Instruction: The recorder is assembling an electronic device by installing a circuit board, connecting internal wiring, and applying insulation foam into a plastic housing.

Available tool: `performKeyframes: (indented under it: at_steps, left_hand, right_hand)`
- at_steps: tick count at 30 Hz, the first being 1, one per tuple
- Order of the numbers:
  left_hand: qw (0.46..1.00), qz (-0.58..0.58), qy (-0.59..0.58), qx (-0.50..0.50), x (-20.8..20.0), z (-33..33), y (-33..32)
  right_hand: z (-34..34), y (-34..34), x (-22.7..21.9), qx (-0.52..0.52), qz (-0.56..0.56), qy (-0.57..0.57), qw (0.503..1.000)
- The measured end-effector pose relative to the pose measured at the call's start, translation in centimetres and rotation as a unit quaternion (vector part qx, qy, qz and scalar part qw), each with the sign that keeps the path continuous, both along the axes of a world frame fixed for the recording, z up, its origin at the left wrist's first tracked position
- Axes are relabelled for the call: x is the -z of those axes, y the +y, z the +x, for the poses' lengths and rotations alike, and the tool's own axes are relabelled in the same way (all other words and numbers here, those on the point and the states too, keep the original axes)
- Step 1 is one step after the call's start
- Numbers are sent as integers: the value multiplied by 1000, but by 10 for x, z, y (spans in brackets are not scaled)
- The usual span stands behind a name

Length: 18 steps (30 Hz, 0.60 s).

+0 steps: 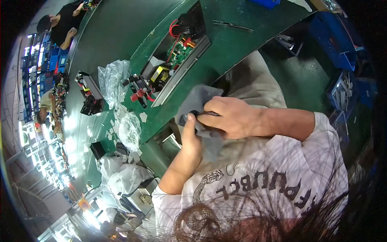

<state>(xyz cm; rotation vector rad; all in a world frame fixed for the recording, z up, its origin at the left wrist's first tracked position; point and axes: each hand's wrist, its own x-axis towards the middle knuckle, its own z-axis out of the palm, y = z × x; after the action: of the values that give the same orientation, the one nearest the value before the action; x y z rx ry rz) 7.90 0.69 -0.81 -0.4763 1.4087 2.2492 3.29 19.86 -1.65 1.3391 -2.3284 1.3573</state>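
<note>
Close to my body, both hands work on a crumpled grey sheet (pixel 197 98), soft and slightly see-through; whether it is cloth or a thin bag I cannot tell. My left hand (pixel 191 139) is closed on its near side, thumb pointing up. From the right, my right hand (pixel 231 117) pinches it with curled fingers, and something dark shows between the two hands. Beyond them on the green bench lies an opened electronic device (pixel 177 60) in a long metal casing, with a green circuit board, a yellow part and red wires. Red and black terminals (pixel 140 93) stick out at its near end.
Clear plastic bags (pixel 114 80) and white scraps (pixel 143 117) lie left of the device, beside a smaller electronic unit (pixel 90 93). Tweezers (pixel 232 26) rest at the bench's far side. Blue bins (pixel 332 40) stand on the right. Two other people (pixel 62 22) are at the far left.
</note>
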Motion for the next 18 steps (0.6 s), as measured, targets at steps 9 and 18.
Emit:
performKeyframes:
  at_steps: [9,18]
  left_hand:
    - [973,-142,159,93,-50,-11,13]
    - [998,-16,62,16,-2,-4,-7]
  right_hand:
    - [4,-10,10,-45,-1,38,998]
    - [5,-21,13,-71,-18,-64,995]
